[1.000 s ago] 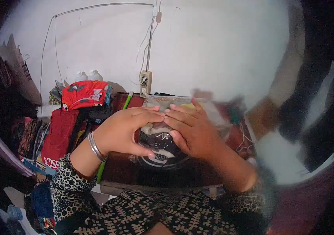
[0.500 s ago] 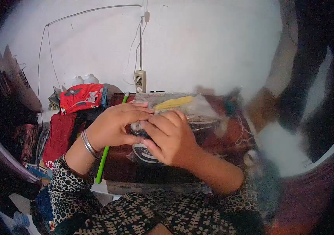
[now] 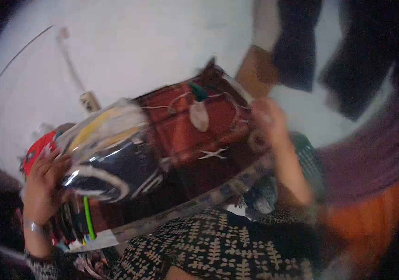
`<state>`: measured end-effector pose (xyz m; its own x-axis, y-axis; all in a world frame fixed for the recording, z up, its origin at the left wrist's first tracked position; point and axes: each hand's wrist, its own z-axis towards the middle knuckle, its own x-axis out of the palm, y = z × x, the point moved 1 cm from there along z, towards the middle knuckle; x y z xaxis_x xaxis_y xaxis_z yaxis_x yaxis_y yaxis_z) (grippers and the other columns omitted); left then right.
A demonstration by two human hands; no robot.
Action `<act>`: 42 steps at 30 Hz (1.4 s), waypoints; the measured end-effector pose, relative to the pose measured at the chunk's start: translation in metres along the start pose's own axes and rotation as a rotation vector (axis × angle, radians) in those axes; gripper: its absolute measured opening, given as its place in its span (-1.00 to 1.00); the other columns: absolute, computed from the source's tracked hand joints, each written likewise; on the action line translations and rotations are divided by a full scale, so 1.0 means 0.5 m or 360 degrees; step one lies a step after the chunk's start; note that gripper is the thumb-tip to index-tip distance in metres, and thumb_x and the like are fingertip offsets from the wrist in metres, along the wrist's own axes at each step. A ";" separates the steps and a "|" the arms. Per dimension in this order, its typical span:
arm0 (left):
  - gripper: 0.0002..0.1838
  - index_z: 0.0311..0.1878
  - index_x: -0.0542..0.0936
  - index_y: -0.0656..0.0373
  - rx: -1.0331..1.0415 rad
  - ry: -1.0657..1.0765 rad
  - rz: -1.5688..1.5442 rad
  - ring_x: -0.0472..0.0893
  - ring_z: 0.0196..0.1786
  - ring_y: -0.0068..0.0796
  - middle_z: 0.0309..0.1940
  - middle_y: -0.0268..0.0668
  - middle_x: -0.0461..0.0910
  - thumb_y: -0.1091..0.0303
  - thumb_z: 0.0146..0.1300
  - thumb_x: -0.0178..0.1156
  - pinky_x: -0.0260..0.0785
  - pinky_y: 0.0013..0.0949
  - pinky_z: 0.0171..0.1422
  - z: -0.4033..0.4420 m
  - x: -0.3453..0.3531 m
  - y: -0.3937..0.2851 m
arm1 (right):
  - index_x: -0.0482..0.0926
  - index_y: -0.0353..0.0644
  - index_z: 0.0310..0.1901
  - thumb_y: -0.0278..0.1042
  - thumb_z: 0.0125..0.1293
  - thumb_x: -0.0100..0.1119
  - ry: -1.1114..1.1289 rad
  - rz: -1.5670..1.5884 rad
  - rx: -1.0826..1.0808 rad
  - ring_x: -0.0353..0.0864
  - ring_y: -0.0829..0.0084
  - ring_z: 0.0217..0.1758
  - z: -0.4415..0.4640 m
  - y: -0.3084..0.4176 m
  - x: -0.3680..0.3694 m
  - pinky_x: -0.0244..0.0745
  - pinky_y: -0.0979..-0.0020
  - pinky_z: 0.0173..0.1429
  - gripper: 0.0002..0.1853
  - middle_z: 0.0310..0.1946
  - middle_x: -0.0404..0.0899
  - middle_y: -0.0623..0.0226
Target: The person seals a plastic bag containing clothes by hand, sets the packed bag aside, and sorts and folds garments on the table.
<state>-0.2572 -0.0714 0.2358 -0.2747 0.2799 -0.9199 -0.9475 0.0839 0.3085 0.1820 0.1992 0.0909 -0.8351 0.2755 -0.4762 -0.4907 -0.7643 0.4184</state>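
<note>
A clear plastic package [image 3: 115, 156] holds something dark with pale curved lines and a yellow strip [image 3: 89, 133]. It lies on the left part of a dark red table [image 3: 209, 165]. My left hand [image 3: 45, 184] is at the package's left edge, fingers over the plastic and thumb lower down, gripping that end. My right hand [image 3: 272, 123], smeared by motion, is far to the right at the table's end. Just below it sits a round roll [image 3: 257, 140] resembling tape. The right fingers are too blurred to read.
A white oval object with a green end [image 3: 199, 114] and a pale cord lie on the table. A green stick [image 3: 89, 217] is near its front left. Red cloth [image 3: 38, 151] is piled at left. A socket block [image 3: 89, 101] is by the wall. Dark cloths hang at right.
The view has swung right and tilted. My right hand has left the package and moved right towards the roll. My left hand has stayed at the package's left end.
</note>
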 end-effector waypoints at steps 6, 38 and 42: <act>-0.29 0.08 0.52 0.15 -0.0251 0.0072 0.0025 0.37 0.34 -0.04 0.23 -0.21 0.49 0.54 -0.34 0.37 0.17 0.00 0.45 -0.115 -0.011 0.067 | 0.67 -0.27 -0.12 -0.14 0.24 0.23 -0.0261 -0.0302 0.1211 0.61 0.12 0.04 -0.195 -0.306 -0.159 0.45 0.23 0.14 -0.65 -0.06 0.64 0.05; -0.33 0.07 0.56 0.11 0.0083 -0.0023 -0.0120 0.41 0.31 -0.06 0.15 -0.23 0.55 0.43 -0.28 0.45 0.24 -0.03 0.40 -0.099 -0.050 0.111 | 0.65 -0.26 -0.27 -0.25 0.28 0.28 0.0043 0.0358 0.1460 0.39 0.62 -0.49 -0.244 -0.335 -0.185 0.27 0.52 -0.41 -0.78 -0.57 0.46 0.50; -0.38 0.09 0.56 0.11 0.0323 -0.0144 -0.0470 0.43 0.31 -0.13 0.13 -0.23 0.57 0.39 -0.17 0.46 0.22 -0.05 0.41 -0.027 -0.059 0.088 | 0.60 -0.27 -0.10 -0.23 0.35 0.21 0.0100 0.0748 0.1232 0.38 0.65 -0.49 -0.092 0.000 -0.121 0.26 0.57 -0.43 -0.73 -0.52 0.47 0.50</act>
<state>-0.2927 -0.0891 0.2733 0.0299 0.2979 -0.9541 -0.9297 0.3589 0.0830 0.2439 0.1560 0.0841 -0.9875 -0.0155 -0.1570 -0.1518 -0.1783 0.9722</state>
